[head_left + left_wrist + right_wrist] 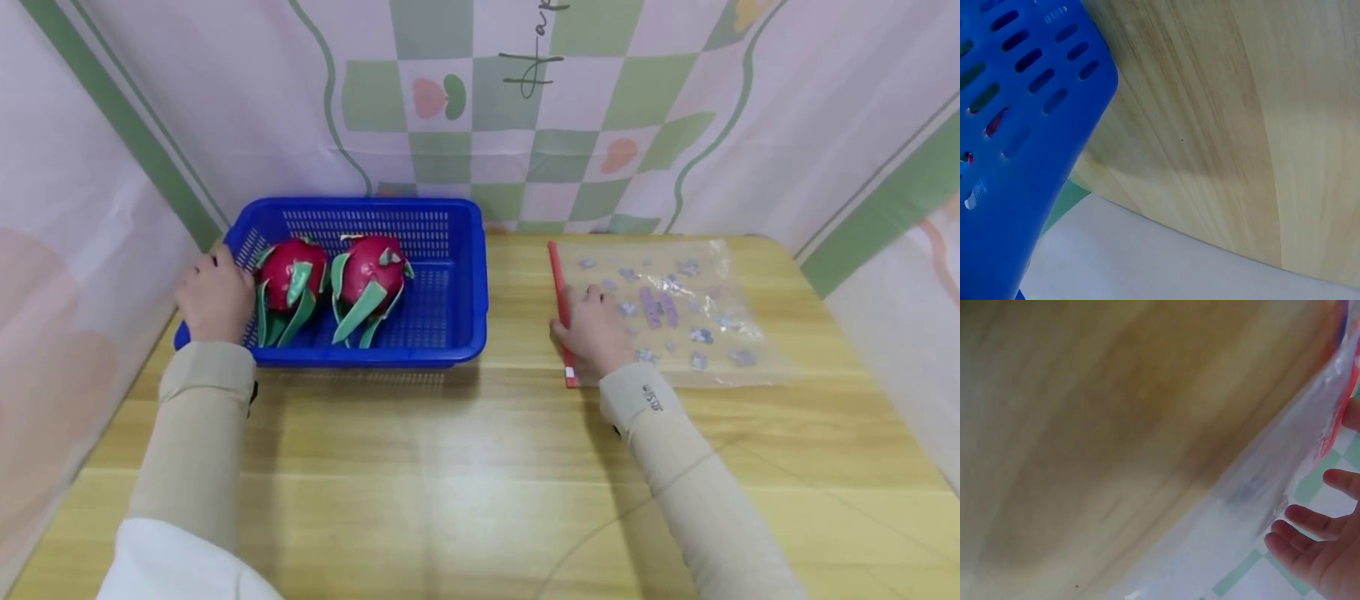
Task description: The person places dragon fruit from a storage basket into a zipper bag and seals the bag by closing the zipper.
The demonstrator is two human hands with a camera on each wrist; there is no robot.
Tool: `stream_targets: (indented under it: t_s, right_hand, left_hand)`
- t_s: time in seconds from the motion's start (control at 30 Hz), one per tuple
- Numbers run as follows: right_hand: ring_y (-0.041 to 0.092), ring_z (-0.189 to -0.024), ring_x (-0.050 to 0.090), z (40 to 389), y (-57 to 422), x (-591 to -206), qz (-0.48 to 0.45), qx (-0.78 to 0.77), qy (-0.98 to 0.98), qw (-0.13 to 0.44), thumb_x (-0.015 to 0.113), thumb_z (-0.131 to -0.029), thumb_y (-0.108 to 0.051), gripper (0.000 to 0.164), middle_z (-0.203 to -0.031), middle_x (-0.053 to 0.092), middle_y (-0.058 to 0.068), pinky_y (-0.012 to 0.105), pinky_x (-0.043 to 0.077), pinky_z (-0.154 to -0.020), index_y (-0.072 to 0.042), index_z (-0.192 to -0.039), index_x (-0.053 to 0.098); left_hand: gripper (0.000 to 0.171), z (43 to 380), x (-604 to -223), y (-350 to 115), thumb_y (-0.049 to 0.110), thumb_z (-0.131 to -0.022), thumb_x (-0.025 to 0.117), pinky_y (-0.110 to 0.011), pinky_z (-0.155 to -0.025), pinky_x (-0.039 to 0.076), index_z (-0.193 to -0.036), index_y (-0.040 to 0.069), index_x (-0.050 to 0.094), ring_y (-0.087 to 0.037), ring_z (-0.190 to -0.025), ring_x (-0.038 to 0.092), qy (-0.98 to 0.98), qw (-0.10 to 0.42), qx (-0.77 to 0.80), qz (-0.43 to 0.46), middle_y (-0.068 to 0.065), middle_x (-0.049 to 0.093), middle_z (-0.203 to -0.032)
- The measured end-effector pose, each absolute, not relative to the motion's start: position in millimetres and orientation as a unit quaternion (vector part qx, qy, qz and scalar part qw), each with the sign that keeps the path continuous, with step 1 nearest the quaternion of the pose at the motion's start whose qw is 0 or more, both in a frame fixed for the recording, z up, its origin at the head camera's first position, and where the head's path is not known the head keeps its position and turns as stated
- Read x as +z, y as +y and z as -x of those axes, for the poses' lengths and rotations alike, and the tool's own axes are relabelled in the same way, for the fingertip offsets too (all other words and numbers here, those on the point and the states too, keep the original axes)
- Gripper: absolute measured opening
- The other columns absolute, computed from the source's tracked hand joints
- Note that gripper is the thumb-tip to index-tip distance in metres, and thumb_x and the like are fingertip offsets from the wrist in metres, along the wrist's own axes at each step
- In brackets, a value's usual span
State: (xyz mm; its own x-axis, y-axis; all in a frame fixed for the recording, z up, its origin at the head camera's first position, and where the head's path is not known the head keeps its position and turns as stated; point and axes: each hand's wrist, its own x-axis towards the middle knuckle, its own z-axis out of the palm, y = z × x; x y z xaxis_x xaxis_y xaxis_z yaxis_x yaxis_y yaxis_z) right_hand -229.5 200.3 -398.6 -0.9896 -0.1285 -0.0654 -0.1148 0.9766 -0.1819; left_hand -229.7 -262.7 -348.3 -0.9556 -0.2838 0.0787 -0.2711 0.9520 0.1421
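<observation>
A blue plastic basket with slotted walls stands at the left of the table. Two red dragon fruits, one at the left and one beside it, lie inside, with green leaf-like scales. My left hand grips the basket's left rim; the left wrist view shows the slotted wall but no fingers. At the right, a clear zip bag printed with small purplish figures lies flat, its red slider strip facing left. Over that strip is my right hand, fingers loosely bent and spread in the right wrist view.
The wooden table has a dark edge along its left side. Patterned curtain cloth with green and white checks hangs close behind the basket and bag, and more cloth hangs at both sides. A thin cord-like line crosses the right forearm.
</observation>
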Motion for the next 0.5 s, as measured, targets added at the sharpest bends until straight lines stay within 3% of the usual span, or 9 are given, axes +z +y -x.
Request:
stream_targets:
  t_s: [0.17, 0.3, 0.5]
  right_hand:
    - [0.049, -0.11, 0.05, 229.6, 201.1, -400.2, 0.052, -0.095, 0.992, 0.062, 0.049, -0.095, -0.031, 0.065, -0.124, 0.049, 0.033, 0.059, 0.044, -0.093, 0.001, -0.147, 0.027]
    - [0.046, -0.103, 0.055, 230.9, 204.0, -400.1, 0.049, -0.107, 0.991, 0.07, 0.046, -0.096, -0.03, 0.059, -0.117, 0.055, 0.03, 0.056, 0.047, -0.088, 0.002, -0.144, 0.031]
    - [0.047, -0.11, 0.055, 234.3, 207.0, -397.3, 0.041, -0.129, 0.987, 0.089, 0.04, -0.099, -0.022, 0.059, -0.124, 0.054, 0.032, 0.057, 0.045, -0.095, 0.002, -0.149, 0.018]
  left_hand:
    - [0.051, 230.9, -349.1, -263.5, 0.023, -0.102, 0.02, -0.067, -0.083, 0.045, -0.14, -0.011, 0.028, -0.056, -0.108, 0.046, -0.985, 0.044, -0.075, -0.146, -0.04, 0.042, -0.126]
    - [0.053, 232.4, -347.7, -262.8, 0.024, -0.103, 0.017, -0.067, -0.089, 0.043, -0.144, -0.008, 0.022, -0.056, -0.112, 0.044, -0.984, 0.028, -0.084, -0.152, -0.039, 0.04, -0.131]
    - [0.053, 232.1, -347.6, -261.5, 0.026, -0.103, 0.017, -0.067, -0.089, 0.043, -0.143, -0.008, 0.024, -0.055, -0.11, 0.044, -0.984, 0.028, -0.085, -0.156, -0.038, 0.041, -0.13]
